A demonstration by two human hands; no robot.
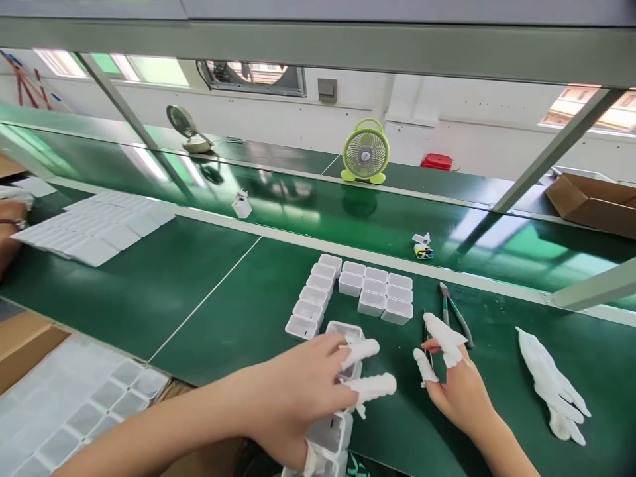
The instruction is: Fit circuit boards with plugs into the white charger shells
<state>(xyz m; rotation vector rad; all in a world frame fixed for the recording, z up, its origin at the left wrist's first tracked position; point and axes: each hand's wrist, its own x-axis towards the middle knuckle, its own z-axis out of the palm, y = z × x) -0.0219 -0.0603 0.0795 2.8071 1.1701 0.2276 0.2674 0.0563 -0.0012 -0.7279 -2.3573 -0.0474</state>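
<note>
White rectangular boxes [332, 434], probably plastic

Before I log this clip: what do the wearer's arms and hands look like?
Both arms are sleeveless as far as visible. The left hand has white finger covers on the thumb and two fingers; the right hand has them on thumb and forefinger. Their edges look ragged.

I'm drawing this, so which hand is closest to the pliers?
The right hand: it is near the pliers, while the left hand is over white boxes.
</note>
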